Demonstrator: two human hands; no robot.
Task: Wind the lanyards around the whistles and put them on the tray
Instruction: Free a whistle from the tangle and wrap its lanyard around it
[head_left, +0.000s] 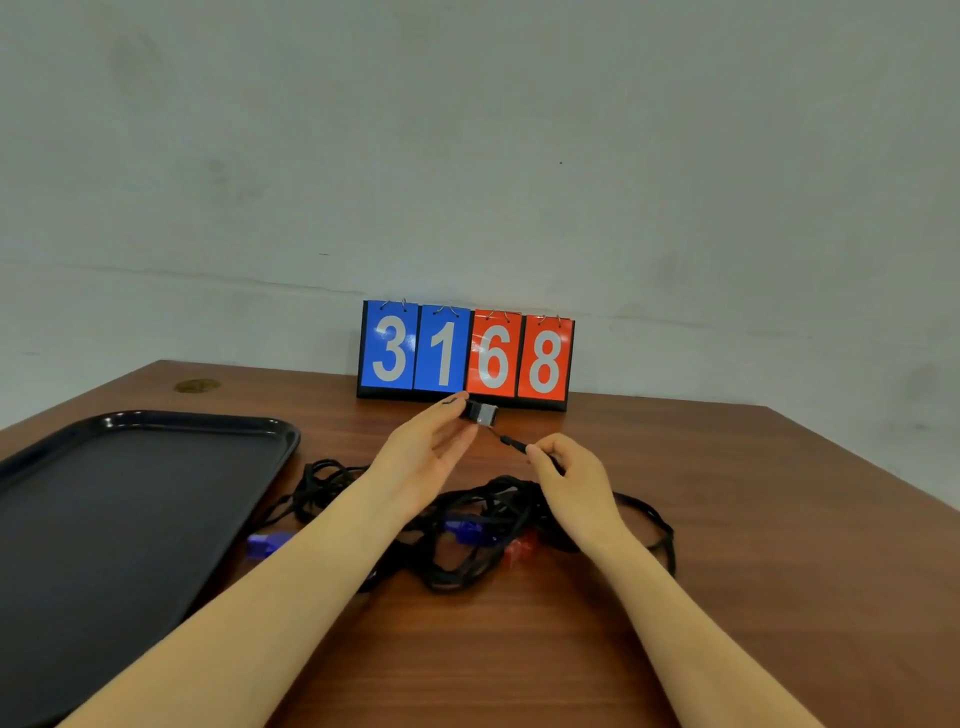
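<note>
- A black whistle (480, 413) is held up above the table, in front of the base of the scoreboard, near the middle of the scene.
- The left hand (426, 457) holds it at the fingertips; the fingers are nearly straight, palm turned to the right, with the whistle pinched at their far end.
- A short run of black lanyard (506, 441) leads from the whistle down and to the right into the right hand (566, 475), whose thumb and forefinger pinch the cord while the other fingers are curled in.
- Beneath both hands, on the wooden table (727, 519), lies a tangled heap of black cords (467, 566).
- In the heap lie a blue whistle (470, 531) near the middle and a red whistle (521, 548) just to its right.
- Another blue whistle (265, 543) lies at the left end of the heap, close to the tray's right edge.
- The black tray (130, 519) sits on the left, nothing on it.
- At the far edge stands a flip scoreboard (465, 356) reading 31 in blue and 68 in red, against a pale wall (467, 156).
</note>
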